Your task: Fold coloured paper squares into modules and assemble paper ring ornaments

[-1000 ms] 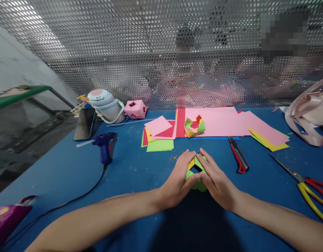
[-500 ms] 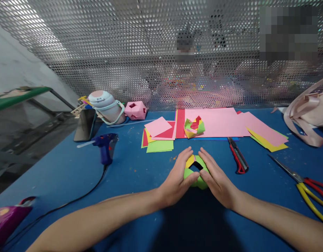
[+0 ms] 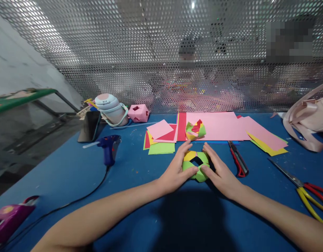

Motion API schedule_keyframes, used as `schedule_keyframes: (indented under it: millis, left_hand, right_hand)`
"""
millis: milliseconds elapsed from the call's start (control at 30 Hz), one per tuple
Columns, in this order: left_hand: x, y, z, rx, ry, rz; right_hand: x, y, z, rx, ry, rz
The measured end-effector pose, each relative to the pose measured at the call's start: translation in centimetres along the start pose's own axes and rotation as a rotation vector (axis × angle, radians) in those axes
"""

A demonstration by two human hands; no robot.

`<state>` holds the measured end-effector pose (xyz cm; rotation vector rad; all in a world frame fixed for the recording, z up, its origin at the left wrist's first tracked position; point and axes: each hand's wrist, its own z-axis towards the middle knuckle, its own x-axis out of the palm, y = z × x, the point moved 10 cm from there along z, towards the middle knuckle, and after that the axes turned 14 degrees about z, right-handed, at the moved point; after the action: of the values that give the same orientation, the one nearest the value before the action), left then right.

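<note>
A folded paper ball (image 3: 195, 164) of green and yellow pieces, with a dark opening on top, rests on the blue table (image 3: 140, 196). My left hand (image 3: 175, 171) cups its left side, fingers pressed against it. My right hand (image 3: 220, 173) presses on its right side in the same way. Both thumbs meet at the near side of the ball. A second, unfinished paper ball (image 3: 195, 129) in green, yellow and red lies just beyond, on a pink sheet (image 3: 219, 124).
Stacked coloured paper squares (image 3: 160, 138) lie ahead left, more sheets (image 3: 263, 138) to the right. A red utility knife (image 3: 238, 159) and yellow-handled scissors (image 3: 305, 189) are on the right. A blue glue gun (image 3: 109, 148), phone (image 3: 90, 126), bottle (image 3: 110, 108), pink paper cube (image 3: 138, 112), pink bag (image 3: 308, 119) surround. Perforated metal screen (image 3: 151, 52) behind.
My hands have spread slightly apart round the paper ball, showing more of its top; the ball has rolled a little. The camera has tilted, so everything sits a bit higher in view.
</note>
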<state>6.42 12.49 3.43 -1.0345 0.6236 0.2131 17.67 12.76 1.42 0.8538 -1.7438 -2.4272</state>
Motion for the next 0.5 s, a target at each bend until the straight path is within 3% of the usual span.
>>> schedule_keyframes:
  millis: [167, 333, 500]
  left_hand:
    - [-1.1, 1.6, 0.0, -0.083, 0.045, -0.079]
    - [-0.4, 1.3, -0.2, -0.034, 0.346, -0.022]
    - [-0.1, 2.1, 0.0, -0.022, 0.36, -0.106]
  right_hand:
    - [-0.7, 0.5, -0.1, 0.015, 0.171, -0.112]
    - [-1.2, 0.7, -0.1, 0.037, 0.326, -0.181]
    - [-1.1, -0.1, 0.2, 0.07, 0.333, -0.171]
